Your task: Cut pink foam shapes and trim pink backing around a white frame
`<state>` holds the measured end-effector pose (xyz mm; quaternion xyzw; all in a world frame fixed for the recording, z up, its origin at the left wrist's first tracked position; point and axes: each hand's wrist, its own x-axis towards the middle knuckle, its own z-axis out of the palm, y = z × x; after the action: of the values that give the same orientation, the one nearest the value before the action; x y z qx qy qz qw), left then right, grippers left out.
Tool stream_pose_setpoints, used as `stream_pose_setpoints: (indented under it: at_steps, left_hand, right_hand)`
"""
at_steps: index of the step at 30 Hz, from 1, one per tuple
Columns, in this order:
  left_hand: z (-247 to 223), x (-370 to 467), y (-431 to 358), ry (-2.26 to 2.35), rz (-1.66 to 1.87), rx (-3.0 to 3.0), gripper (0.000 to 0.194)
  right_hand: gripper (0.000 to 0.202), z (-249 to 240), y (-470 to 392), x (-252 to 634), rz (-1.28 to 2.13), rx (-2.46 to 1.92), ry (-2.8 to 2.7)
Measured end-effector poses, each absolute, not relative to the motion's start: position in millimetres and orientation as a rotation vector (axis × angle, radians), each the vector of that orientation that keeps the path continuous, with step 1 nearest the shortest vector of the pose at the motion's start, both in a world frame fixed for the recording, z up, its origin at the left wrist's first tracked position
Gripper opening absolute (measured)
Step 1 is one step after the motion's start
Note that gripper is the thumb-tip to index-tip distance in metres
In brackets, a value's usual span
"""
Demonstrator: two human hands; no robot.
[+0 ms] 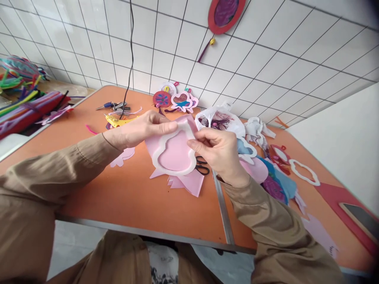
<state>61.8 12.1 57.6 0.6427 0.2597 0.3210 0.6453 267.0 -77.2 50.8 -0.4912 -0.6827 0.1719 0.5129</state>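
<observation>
A white cloud-shaped frame (156, 159) lies against a sheet of pink felt (176, 152), raised over the table. My left hand (145, 128) grips the frame and felt at the upper left, thumb on the front. At the right edge my right hand (217, 148) pinches the frame with thumb and fingers. Pink felt scraps (191, 183) rest beneath them on the table. Black-handled scissors (203, 165) lie partly hidden behind the frame and right hand. More pink cut pieces (122, 157) are under my left wrist.
A yellow glue gun (118, 120) and keys (121, 107) lie at the back left. Finished felt ornaments (180, 100) stand by the tiled wall. A white plastic bag (220, 120) sits behind my right hand. Another white frame (304, 172) and a phone (359, 221) are at the right.
</observation>
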Motion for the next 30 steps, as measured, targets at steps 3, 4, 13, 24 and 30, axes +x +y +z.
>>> stream_pose_setpoints:
  at_steps: [3, 4, 13, 24, 30]
  left_hand:
    - [54, 60, 25, 0.43, 0.636, 1.404, 0.056]
    - [52, 60, 29, 0.409, 0.598, 1.359, 0.059]
    - [22, 75, 22, 0.456, 0.693, 1.242, 0.041]
    - [17, 83, 9, 0.56, 0.786, 1.166, 0.042]
    - [12, 88, 8, 0.622, 0.833, 1.132, 0.049]
  right_hand:
    - [0.022, 48, -72, 273, 0.414, -1.155, -1.501]
    - [0.022, 46, -69, 275, 0.419, -1.136, -1.456]
    - [0.016, 34, -51, 276, 0.491, -1.058, -1.093]
    - [0.025, 17, -50, 271, 0.545, -1.119, -1.01]
    - [0.033, 12, -47, 271, 0.641, -1.113, -0.951]
